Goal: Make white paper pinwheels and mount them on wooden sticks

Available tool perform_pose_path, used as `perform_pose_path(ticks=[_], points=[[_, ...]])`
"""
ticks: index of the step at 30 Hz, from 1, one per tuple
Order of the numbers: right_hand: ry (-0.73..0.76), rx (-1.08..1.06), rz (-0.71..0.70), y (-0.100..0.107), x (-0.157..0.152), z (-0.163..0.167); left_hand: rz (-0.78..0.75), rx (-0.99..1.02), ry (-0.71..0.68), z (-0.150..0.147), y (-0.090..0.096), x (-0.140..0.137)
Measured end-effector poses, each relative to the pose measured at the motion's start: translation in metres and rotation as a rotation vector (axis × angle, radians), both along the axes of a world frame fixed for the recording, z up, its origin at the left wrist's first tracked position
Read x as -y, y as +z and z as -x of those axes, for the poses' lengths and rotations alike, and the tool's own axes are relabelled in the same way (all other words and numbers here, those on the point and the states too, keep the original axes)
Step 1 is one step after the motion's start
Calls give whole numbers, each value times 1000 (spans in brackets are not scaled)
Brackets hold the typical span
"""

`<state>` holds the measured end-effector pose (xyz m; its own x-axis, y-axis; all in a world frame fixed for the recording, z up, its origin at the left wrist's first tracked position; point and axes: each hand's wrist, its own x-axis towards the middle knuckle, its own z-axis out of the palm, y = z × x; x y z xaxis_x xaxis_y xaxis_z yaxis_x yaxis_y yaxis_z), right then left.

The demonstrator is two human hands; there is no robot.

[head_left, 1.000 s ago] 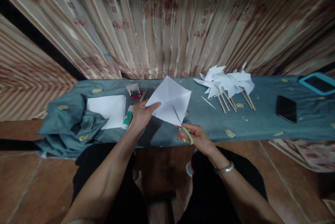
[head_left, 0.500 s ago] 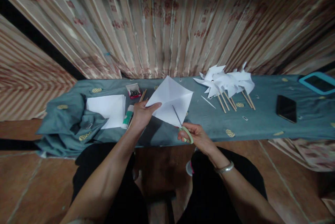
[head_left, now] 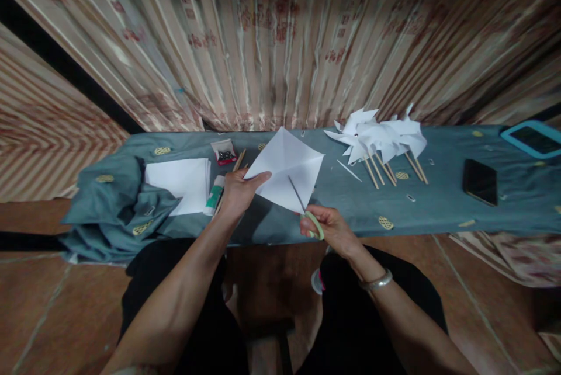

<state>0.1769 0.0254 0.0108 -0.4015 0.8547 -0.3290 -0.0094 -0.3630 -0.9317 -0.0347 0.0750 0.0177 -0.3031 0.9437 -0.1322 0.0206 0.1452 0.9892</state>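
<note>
A creased square sheet of white paper (head_left: 287,153) is held up over the table, one corner pointing away from me. My left hand (head_left: 242,191) pinches its left corner, thumb on top. In my right hand (head_left: 326,224) is a pair of scissors (head_left: 314,225) with pale green handles; the fingers are closed round them. One blade lies over the paper, running from the near corner toward the middle; the other blade is hidden. Just left of my left hand lie a green and white glue stick (head_left: 214,195) and several wooden sticks (head_left: 239,160), partly covered by the hand.
White paper pinwheels (head_left: 381,135) on wooden sticks lie right of the paper, beside a thin paper strip (head_left: 349,170). A black phone (head_left: 480,181) and a blue-framed device (head_left: 532,138) are farther right. On the left are stacked paper (head_left: 179,179), a small box (head_left: 224,152) and bunched cloth (head_left: 109,205).
Almost nothing differs. The fingers of my right hand have shifted slightly at the scissor handles; the paper and my left hand stay in place.
</note>
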Motion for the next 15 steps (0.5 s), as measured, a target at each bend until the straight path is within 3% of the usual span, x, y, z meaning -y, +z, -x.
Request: perform_pose_path(ticks=[15], points=[[-5, 3, -3, 0, 1, 1, -19, -11, 0, -1, -4, 0]])
